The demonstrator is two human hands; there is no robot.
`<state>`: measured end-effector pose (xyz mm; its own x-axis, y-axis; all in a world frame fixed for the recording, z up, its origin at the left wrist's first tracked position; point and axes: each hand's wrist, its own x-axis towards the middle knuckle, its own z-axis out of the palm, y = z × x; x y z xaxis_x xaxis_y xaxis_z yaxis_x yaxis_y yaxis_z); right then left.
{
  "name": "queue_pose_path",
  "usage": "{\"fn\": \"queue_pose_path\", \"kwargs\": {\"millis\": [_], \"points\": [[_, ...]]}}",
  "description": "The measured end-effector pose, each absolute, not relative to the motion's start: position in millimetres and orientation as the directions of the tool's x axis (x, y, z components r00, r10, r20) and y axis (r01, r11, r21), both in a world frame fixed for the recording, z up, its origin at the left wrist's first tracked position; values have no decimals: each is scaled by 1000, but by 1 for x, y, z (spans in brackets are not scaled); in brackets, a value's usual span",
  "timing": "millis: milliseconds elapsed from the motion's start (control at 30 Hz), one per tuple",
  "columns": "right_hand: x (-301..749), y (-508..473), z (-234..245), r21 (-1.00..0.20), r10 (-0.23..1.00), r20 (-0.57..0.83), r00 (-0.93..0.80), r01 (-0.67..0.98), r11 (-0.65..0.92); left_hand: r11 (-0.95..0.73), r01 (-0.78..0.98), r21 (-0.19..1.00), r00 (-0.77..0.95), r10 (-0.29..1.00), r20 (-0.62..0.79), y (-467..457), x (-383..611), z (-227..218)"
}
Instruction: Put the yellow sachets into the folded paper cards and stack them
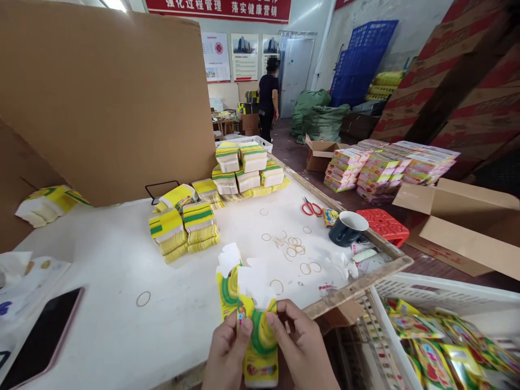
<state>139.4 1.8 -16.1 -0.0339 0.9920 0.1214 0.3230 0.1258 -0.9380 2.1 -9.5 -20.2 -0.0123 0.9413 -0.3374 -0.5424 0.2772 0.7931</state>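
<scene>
A yellow and green printed carton point(262, 355) with its white end flaps standing open is between my two hands, at the near edge of the table. My left hand point(228, 346) pinches its left side, thumb on the front. On the right side, my right hand point(300, 344) grips it with thumb and fingers. Just behind it is a second similar carton point(227, 281), partly covered; I cannot tell whether it is held or lying on the table. Bundles of flat yellow and white cartons point(201, 225) stand farther back, with more stacked bundles point(247, 170) beyond them.
Rubber bands point(292, 246), red scissors point(312, 207) and a dark mug point(347, 230) lie right of centre. A phone point(43, 338) rests at left. A white crate point(400, 330) of filled packets is at lower right. A person point(268, 97) stands far back.
</scene>
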Motion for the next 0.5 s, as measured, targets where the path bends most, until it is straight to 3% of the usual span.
{"fn": "queue_pose_path", "kwargs": {"millis": [67, 167, 400, 500], "points": [[141, 3, -21, -947, 996, 91, -12, 310, 90, 196, -425, 884, -83, 964, -253, -10, 2, -24], [145, 6, -26, -967, 995, 98, 25, 239, 90, 161, -356, 921, -106, 972, -211, -12, 2, -25], [160, 10, -15, -997, 965, 37, -261, 58, 54, 254, -412, 875, 194, 963, -188, -13, -15, -14], [162, 11, -5, -997, 955, 34, -296, 60, 54, 309, -452, 837, 304, 935, -181, -15, -18, -15]]}}
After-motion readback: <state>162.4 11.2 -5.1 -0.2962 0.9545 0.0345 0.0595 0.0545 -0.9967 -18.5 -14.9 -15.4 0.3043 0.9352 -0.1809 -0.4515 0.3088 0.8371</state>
